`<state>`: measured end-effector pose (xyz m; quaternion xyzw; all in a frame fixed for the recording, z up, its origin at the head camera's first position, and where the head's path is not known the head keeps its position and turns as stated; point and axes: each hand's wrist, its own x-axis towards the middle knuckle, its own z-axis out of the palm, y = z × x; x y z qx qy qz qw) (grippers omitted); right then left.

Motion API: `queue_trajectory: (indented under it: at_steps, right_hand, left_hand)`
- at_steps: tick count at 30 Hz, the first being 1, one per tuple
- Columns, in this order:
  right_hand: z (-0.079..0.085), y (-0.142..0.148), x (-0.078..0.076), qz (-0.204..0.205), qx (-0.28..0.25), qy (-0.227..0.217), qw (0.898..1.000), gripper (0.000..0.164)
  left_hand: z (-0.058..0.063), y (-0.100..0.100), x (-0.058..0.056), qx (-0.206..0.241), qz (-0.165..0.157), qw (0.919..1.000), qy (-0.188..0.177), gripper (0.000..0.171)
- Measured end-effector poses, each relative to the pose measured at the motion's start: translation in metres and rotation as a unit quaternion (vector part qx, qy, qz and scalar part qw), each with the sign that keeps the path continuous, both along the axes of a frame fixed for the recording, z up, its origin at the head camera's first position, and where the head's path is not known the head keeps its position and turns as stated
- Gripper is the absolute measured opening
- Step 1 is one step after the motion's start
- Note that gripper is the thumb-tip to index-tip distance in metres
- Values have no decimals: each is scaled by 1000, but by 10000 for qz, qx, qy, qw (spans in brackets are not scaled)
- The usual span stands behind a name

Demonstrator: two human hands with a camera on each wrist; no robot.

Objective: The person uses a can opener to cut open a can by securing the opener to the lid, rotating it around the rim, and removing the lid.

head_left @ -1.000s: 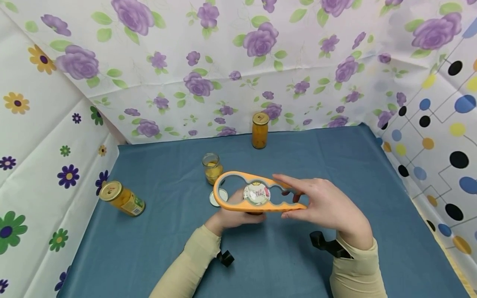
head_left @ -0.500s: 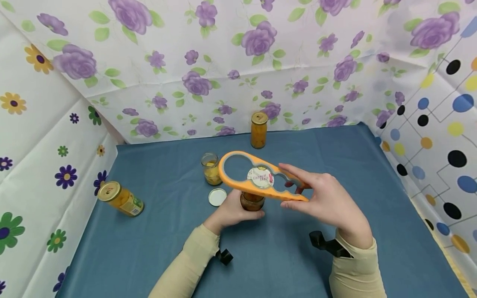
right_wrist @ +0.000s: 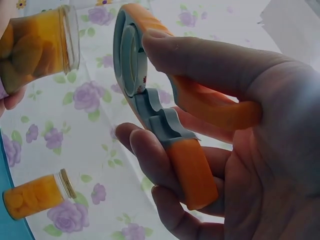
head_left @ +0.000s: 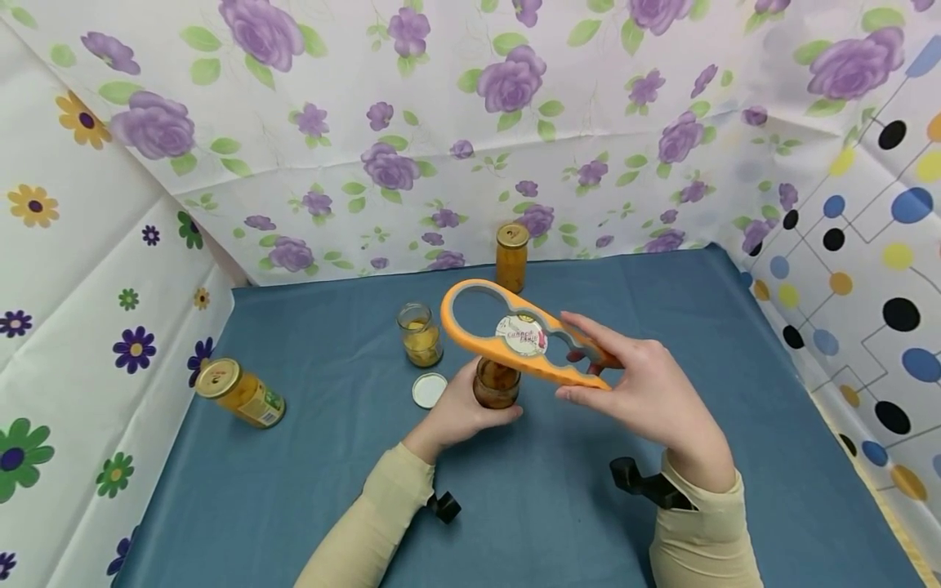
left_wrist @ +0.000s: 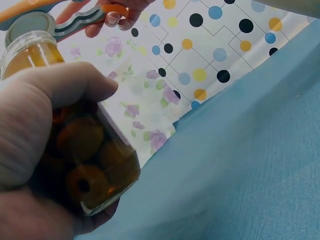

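Observation:
My left hand (head_left: pixel 454 410) grips a small glass jar (head_left: pixel 496 390) of dark brown liquid. Round pieces, one with a dark hole, show through the glass (left_wrist: pixel 95 155) in the left wrist view. The jar's mouth is uncovered, and the jar tilts there. In my right hand (head_left: pixel 650 392) is an orange jar opener (head_left: pixel 494 351) with grey toothed inner edges, its two handles squeezed between thumb and fingers. A white printed lid (head_left: pixel 522 336) is clamped between the opener's arms, above the jar and apart from its rim, as the right wrist view also shows.
An uncovered jar (head_left: pixel 421 341) of yellow pieces stands behind my left hand, with a loose white lid (head_left: pixel 430 390) before it. A closed jar (head_left: pixel 511 265) stands by the back wall. Another closed jar (head_left: pixel 246 394) is at the left. Patterned sheets (head_left: pixel 441 147) surround the blue table (head_left: pixel 559 514).
The jar opener has risen off the jar, moving away and slightly right with the lid held in it. The jar's mouth has come into view. My left hand keeps its grip on the jar.

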<state>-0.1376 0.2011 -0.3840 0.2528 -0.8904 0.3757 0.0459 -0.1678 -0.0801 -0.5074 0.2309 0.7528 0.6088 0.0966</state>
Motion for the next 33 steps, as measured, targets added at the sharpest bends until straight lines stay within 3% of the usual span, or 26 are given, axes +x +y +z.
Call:
queue_trajectory:
  at_steps: [10,21,33]
  right_hand:
    - [2,-1,0,-246,-148,-22,9996,90]
    - [1,0,0,-318,-280,-41,9991,91]
    - [1,1,-1,-318,-259,102,9991,92]
  left_hand:
    - [-5,2,-6,207,812,9950,-551,70]
    - [-14,14,-26,831,1502,9848,-279,68]
    - [-33,33,-62,1028,2331,9668,-181,56]
